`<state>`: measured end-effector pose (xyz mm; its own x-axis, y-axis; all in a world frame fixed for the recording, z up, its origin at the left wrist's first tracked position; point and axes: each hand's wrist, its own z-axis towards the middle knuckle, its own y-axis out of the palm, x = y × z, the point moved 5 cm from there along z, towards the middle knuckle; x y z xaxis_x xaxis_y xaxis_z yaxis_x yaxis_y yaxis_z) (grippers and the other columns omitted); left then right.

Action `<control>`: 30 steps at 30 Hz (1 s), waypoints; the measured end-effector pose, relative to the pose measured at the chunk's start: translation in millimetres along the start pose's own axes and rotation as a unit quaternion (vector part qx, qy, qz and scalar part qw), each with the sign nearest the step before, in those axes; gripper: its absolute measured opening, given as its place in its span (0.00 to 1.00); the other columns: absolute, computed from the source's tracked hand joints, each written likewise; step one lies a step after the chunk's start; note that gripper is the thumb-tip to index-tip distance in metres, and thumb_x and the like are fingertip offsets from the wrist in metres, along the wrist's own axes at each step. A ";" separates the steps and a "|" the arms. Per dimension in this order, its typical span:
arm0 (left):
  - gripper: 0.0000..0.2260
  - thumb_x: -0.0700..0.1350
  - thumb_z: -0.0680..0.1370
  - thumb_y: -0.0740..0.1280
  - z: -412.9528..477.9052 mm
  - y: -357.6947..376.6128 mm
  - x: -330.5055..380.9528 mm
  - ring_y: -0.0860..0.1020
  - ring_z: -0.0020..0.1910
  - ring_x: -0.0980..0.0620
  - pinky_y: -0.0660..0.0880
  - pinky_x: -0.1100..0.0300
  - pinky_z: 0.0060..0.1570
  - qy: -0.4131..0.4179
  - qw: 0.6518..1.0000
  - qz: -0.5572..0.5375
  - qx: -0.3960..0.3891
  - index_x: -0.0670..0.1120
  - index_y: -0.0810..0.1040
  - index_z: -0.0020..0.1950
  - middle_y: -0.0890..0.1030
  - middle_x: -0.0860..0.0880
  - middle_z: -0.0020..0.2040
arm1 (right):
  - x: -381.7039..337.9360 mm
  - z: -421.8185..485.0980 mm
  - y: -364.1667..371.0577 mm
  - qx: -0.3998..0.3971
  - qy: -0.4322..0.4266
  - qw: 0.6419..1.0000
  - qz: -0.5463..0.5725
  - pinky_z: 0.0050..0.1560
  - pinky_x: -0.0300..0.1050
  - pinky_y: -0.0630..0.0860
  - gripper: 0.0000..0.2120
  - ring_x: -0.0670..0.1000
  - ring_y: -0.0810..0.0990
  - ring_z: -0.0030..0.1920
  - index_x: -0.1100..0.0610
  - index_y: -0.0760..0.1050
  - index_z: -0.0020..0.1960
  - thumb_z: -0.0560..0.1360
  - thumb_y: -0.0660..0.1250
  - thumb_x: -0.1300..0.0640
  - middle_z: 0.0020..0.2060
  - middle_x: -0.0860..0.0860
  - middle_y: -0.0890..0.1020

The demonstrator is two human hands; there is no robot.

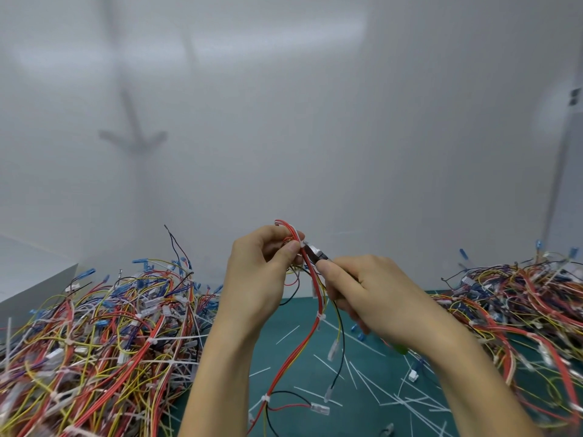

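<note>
Trimming cable ties on a wire harness (310, 329) looks to be the work, and on this piece it seems near its end. The left hand (262, 272) holds the top of the harness up above the tabletop (293, 310), thumb and fingers pinching the red wires just under their looped end. The right hand (369, 291) is curled round a pair of cutters (317, 252), whose nose points toward 10 o'clock and sits right at the top cable tie (298, 239). Whether the blades are already biting on its tail I cannot tell.

From the left hand's grip the harness hangs toward 6 o'clock. Two lower ties (321, 316) (266, 398) show only short stubs, so I judge them already cut, leaving the top tie as the last on this harness.

Cut-off tie tails (356, 373) lie scattered on the green tabletop at 5 o'clock of the hands, a sign that many pieces have been done. A large heap of harnesses (94, 342) lies at 8 o'clock, with long white tails sticking out, so probably waiting. Another heap (520, 310) lies at 3 o'clock; it may be the finished lot, though that is not certain. Much work seems left.
</note>
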<state>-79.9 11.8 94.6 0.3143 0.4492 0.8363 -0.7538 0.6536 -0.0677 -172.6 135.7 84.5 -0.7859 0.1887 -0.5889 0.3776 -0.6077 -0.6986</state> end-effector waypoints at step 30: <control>0.06 0.39 0.81 0.63 0.2 -6.0 0.5 0.81 0.37 0.63 0.74 0.73 0.35 -0.038 0.999 -0.015 0.023 0.45 0.79 0.51 0.86 0.55 0.39 | 11.0 0.1 -4.3 -0.031 0.050 0.966 0.251 0.34 0.43 0.80 0.05 0.49 0.79 0.30 0.58 0.78 0.46 0.73 0.74 0.64 0.29 0.48 0.80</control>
<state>-75.3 8.0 95.5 0.2934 0.3807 0.8769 -0.7710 0.6366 -0.0185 -183.0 140.3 81.1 -0.4461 -0.0419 -0.8940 0.7296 -0.5955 -0.3362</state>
